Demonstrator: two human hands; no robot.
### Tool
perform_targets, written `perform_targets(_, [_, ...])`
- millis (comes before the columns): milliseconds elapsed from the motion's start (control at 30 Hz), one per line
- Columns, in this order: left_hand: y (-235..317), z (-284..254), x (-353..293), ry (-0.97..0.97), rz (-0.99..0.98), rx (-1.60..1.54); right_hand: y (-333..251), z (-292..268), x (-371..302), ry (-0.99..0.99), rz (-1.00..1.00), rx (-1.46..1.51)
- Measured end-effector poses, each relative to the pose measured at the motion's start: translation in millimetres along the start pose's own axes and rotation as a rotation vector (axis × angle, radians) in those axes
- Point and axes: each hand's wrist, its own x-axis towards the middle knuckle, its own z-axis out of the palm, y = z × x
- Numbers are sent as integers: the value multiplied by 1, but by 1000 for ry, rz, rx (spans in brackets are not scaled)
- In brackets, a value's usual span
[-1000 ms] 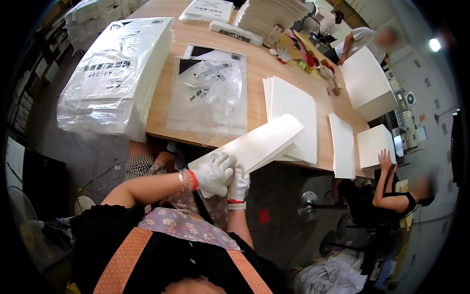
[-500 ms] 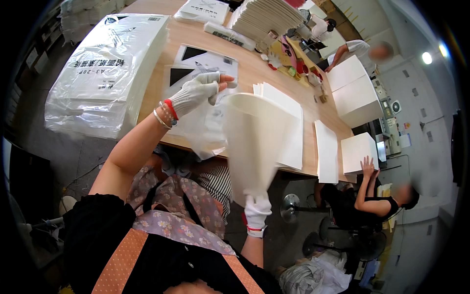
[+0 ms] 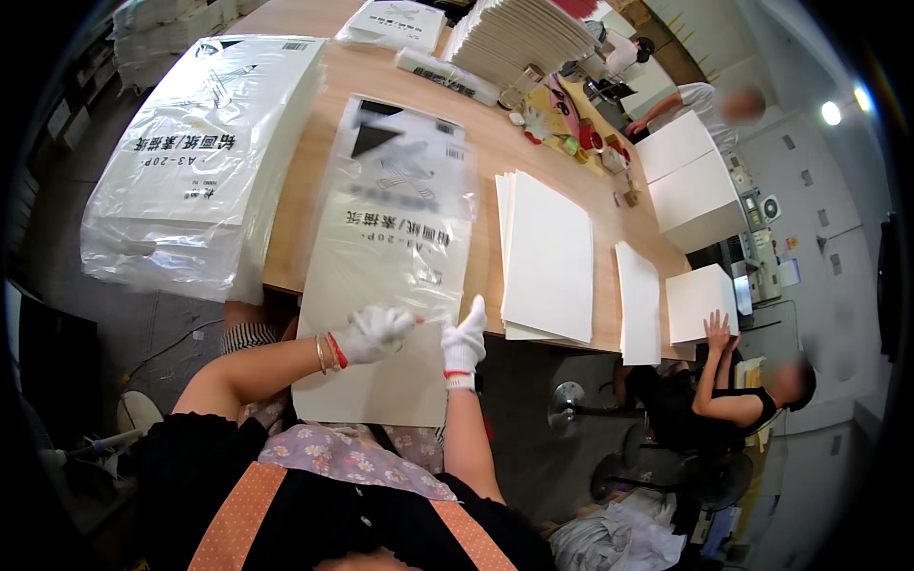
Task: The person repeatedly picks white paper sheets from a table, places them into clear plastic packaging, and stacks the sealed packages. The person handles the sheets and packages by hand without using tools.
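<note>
Fingers of the gloved left hand (image 3: 376,335) are half curled over the near end of the clear bag (image 3: 405,195), those of the right hand (image 3: 464,343) partly extended at its near right corner; whether anything is pinched cannot be told. White paper (image 3: 367,395) is partly sheathed in the bag; loose sheets (image 3: 547,262) are stacked right of it, printed packs (image 3: 214,133) left of it

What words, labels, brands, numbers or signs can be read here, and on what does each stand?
Wording is not copied out; printing stands on:
Tall stack of clear plastic-wrapped white packs: large black lettering, legible; smaller print, unclear; a black barcode.
Clear flat plastic sleeve over white paper: large black lettering, legible; small print, unclear.
Flat white plastic-wrapped pack farther back: too small to read.
Long narrow white pack beside it: too blurred.
</note>
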Motion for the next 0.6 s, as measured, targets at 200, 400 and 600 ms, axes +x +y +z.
perform_targets(200, [-87, -21, -32, 539, -260, -37, 12, 18, 22, -188, 3, -6])
perform_targets(400, [-83, -32, -81, 509, -570, -328, 42, -5, -14, -306, 4, 362])
perform_targets(600, [15, -65, -191, 213, -289, -152, 38, -85, -120, -488, -98, 509])
